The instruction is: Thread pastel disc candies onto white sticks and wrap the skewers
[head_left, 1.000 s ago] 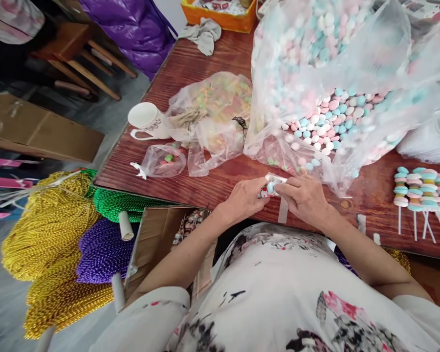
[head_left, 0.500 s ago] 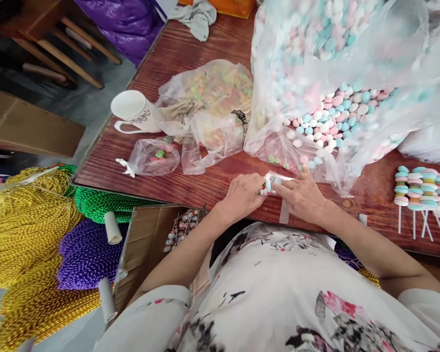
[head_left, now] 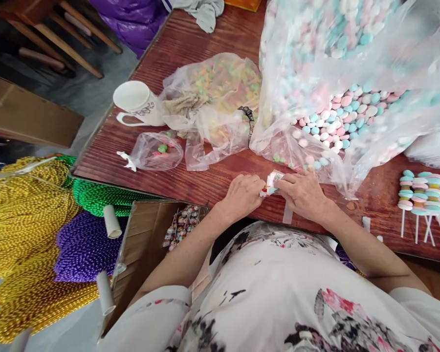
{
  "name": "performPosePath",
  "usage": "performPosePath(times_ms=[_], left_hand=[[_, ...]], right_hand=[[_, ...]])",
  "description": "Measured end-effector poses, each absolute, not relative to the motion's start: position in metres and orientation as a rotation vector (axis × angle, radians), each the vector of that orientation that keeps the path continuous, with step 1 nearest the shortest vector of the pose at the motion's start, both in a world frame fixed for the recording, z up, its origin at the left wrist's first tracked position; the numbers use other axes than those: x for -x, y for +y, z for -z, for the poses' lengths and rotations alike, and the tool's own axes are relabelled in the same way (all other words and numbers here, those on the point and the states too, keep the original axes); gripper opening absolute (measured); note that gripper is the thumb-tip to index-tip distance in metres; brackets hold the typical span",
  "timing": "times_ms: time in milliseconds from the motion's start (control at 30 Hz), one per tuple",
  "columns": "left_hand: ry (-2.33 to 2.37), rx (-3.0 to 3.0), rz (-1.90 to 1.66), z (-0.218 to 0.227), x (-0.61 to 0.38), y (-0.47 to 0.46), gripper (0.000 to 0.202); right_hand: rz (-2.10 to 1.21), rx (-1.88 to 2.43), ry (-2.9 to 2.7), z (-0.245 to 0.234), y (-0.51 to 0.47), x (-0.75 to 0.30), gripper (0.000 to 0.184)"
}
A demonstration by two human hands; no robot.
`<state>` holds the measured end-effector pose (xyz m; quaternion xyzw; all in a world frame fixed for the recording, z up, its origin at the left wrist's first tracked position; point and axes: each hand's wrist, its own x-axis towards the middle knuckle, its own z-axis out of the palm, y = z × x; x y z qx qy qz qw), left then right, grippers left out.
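Dark red-brown wooden table (head_left: 238, 34), seat side; wood grain plain, plastic bags spread over the far half. Small printed packet (head_left: 275, 179) sits between the two hands near the front edge, just above a strip of tape (head_left: 288, 214); whether it touches the wood, cannot tell. Left hand (head_left: 243, 196) clamped on its left end, fingers bunched. Right hand (head_left: 301, 195) has fingertips on its right end; thumb poorly seen, so pinch or mere press, cannot tell. Step in hand reads as two-handed finger work on the packet, probably folding or smoothing it. Next move seems to call for a firm left hold and light, careful right fingertips, the piece being small and likely flimsy. Its look: mostly white, fine dark print on the upper part, red at lower left, pale blue along the lower side; seems slightly askew, contents hidden. Beyond it, large clear bag (head_left: 315, 73) of pastel sweets; to the right, stacked sweets on sticks (head_left: 427, 193), well apart from the hands.
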<state>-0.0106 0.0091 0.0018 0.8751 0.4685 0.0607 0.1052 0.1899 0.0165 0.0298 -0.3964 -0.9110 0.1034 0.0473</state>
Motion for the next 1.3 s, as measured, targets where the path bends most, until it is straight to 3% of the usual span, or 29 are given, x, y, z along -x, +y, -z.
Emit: performPosePath(times_ms=[367, 567, 700, 800, 1300], left_hand=[[1.257, -2.388, -0.343, -0.001, 0.006, 0.005, 0.011], [1.285, -2.428, -0.35, -0.011, 0.002, 0.003, 0.01], [1.459, -2.5, -0.432, -0.032, 0.009, -0.005, 0.029], [1.562, -2.439, -0.476, -0.039, 0.011, -0.015, 0.015], [1.738, -2.281, -0.119, -0.033, -0.002, -0.023, 0.022]], right_hand=[[-0.643, 1.002, -2.788, -0.025, 0.012, -0.194, 0.03], [-0.507, 0.988, -2.778, -0.021, 0.012, -0.193, 0.028], [-0.343, 1.147, -2.592, -0.007, 0.005, -0.19, 0.029], [-0.361, 1.217, -2.47, 0.003, -0.003, -0.184, 0.027], [-0.708, 1.379, -2.522, 0.001, -0.013, -0.181, 0.03]])
